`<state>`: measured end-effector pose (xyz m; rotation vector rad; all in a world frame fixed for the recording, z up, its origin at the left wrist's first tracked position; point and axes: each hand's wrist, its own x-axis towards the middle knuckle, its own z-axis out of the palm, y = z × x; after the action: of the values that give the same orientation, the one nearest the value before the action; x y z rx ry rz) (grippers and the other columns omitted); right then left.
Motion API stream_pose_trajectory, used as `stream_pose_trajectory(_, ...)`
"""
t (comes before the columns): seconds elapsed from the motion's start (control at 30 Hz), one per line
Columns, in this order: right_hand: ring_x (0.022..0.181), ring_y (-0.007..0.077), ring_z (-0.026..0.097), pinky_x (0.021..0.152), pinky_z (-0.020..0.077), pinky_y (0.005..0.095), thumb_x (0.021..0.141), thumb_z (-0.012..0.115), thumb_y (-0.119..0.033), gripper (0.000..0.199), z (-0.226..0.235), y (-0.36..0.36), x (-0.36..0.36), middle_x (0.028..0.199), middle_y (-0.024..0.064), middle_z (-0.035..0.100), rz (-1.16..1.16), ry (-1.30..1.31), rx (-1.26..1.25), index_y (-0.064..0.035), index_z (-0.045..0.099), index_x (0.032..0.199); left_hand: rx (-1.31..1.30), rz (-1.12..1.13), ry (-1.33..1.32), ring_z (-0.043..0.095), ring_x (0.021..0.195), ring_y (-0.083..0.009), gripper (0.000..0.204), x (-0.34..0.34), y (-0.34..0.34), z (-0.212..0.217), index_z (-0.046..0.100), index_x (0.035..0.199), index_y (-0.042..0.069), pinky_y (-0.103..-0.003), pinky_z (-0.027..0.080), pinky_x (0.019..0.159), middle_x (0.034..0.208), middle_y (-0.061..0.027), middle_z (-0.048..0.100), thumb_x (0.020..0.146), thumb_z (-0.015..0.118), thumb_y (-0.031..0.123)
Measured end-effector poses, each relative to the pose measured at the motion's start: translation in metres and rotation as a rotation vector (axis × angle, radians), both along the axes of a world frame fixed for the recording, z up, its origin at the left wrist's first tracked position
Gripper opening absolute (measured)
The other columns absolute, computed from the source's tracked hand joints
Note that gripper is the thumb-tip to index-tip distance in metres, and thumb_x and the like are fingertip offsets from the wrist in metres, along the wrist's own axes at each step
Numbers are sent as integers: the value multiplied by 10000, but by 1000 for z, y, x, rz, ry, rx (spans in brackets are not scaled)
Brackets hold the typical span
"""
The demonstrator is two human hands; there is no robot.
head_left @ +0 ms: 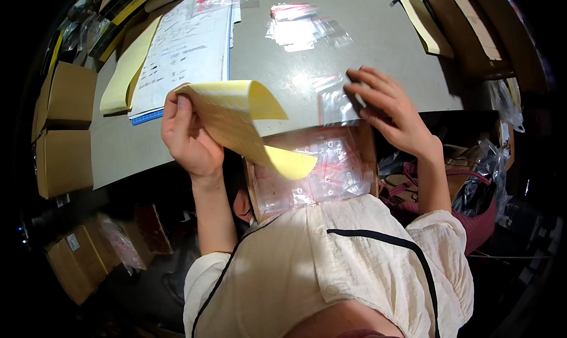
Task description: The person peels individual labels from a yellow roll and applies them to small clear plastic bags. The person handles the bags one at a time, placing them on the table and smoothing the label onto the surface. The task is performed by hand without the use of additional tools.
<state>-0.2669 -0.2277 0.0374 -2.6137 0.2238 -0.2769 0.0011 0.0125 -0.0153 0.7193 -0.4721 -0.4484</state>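
Observation:
A curled yellow sticker sheet [227, 122] is pinched at its upper left corner by my left hand [192, 131], and its free end bends down over the table edge. My right hand [393, 110] has its fingers apart over the table's front edge. Beside its fingertips lies a small clear zip bag [333, 102] with a red seal line; the fingertips blur there, and I cannot tell whether they touch it. Below the edge, against my body, an open drawer or box [367, 146] holds several clear zip bags [325, 167] with small round pieces inside.
A pile of zip bags [295, 28] lies farther back on the grey table [260, 60]. Written papers [183, 49] on a blue board and a yellow sheet [127, 81] sit at left. Cardboard boxes [68, 96] stand at the left edge, another box [455, 25] at the back right.

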Motion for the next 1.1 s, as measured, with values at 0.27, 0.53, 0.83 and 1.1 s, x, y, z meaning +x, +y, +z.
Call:
stream_pose_trajectory(0.27,1074,257,734,971,574,384,1108,546,-304,417,33,13,11,1161,174,748,-1,-249,754,58,692,1256,253,-10,-345,659,973,-153,197,-23,-7,13,667,1153,-59,-285,510,927,1096,-102,709,1064,580,94)
stream_pose_trajectory(0.53,1252,192,599,1040,479,341,1059,634,-429,621,37,42,49,1345,126,659,291,229,929,43,563,1455,338,24,-778,683,985,-172,160,-51,-6,50,685,1150,-56,-273,520,900,1097,-138,731,1041,568,-37)
stream_pose_trajectory(0.83,1091,374,610,930,519,426,888,795,-451,692,11,53,50,1235,192,623,204,-456,39,-41,573,1400,452,-273,-689,486,1430,-309,703,-53,-3,49,559,1437,-31,-415,386,1177,1556,-217,494,907,830,345)
stream_pose_trajectory(1.1,1152,333,620,957,529,400,884,829,-336,666,23,50,41,1296,198,598,255,-379,191,-6,594,1413,481,-277,-678,612,1201,-199,708,-55,-1,50,580,1383,-33,-331,499,1032,1339,-122,605,779,916,121)
